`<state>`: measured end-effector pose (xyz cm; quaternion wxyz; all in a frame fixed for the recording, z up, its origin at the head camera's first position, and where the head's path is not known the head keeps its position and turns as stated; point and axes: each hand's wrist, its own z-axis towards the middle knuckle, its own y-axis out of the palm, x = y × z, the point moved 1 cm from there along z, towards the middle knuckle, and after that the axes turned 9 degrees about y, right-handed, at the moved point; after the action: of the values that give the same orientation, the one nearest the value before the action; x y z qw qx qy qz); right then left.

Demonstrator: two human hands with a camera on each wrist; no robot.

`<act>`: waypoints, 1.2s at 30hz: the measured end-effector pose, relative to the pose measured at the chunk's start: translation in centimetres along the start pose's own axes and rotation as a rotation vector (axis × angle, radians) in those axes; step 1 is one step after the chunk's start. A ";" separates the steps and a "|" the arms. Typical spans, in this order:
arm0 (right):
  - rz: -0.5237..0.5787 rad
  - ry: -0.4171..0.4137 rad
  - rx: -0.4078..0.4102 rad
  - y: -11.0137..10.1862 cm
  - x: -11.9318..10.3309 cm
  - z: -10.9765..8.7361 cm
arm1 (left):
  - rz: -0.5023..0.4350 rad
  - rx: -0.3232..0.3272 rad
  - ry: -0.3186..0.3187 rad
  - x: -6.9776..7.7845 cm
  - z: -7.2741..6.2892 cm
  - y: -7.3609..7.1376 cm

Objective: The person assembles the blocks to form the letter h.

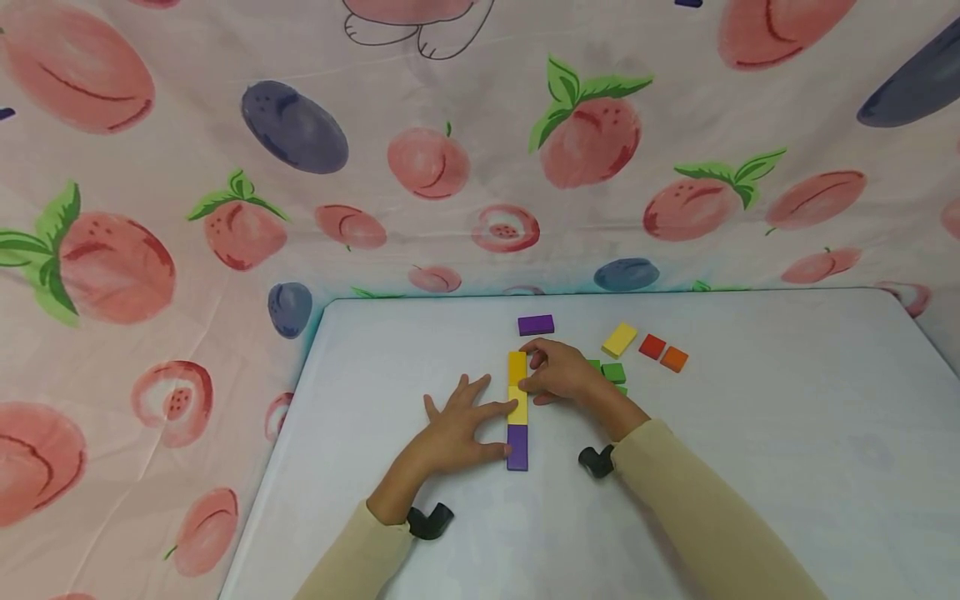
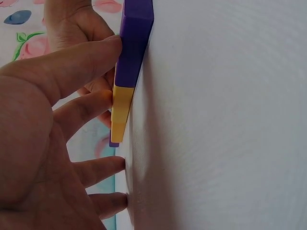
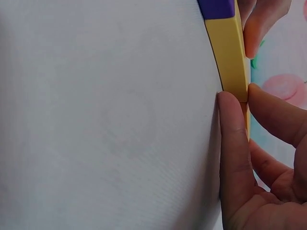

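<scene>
Three blocks lie end to end in a row on the white table: a purple block (image 1: 517, 450) nearest, a yellow block (image 1: 521, 414) in the middle, and an orange-yellow block (image 1: 516, 365) farthest. Left of the row, my left hand (image 1: 452, 433) is spread. Its thumb touches the purple block's side and its index finger touches the yellow one, as the left wrist view also shows. My right hand (image 1: 564, 372) pinches the orange-yellow block between thumb and curled fingers, close to its joint with the yellow block (image 3: 228, 57). In the right wrist view the fingers hide most of the orange-yellow block.
Another purple block (image 1: 536, 325) lies beyond the row. To the right are a yellow block (image 1: 619, 340), a red block (image 1: 652, 347), an orange block (image 1: 674, 359) and several green blocks (image 1: 613, 372), partly behind my right hand. A fruit-print cloth (image 1: 480, 167) hangs behind the table.
</scene>
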<state>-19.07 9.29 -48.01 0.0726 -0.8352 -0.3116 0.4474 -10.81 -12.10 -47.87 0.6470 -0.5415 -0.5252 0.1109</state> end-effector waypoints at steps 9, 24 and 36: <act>-0.011 0.002 0.002 -0.1 0.1 0.1 | -0.004 -0.002 -0.008 0.0 0.0 0.1; 0.030 -0.021 -0.015 -0.1 0.2 0.1 | -0.008 -0.009 -0.012 0.0 0.0 0.0; 0.062 -0.003 -0.042 -0.5 0.2 -0.1 | -0.014 -0.011 -0.009 -0.1 0.0 0.0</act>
<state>-19.08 9.81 -47.89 0.0407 -0.8450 -0.2950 0.4441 -10.86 -12.14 -47.87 0.6424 -0.5408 -0.5326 0.1060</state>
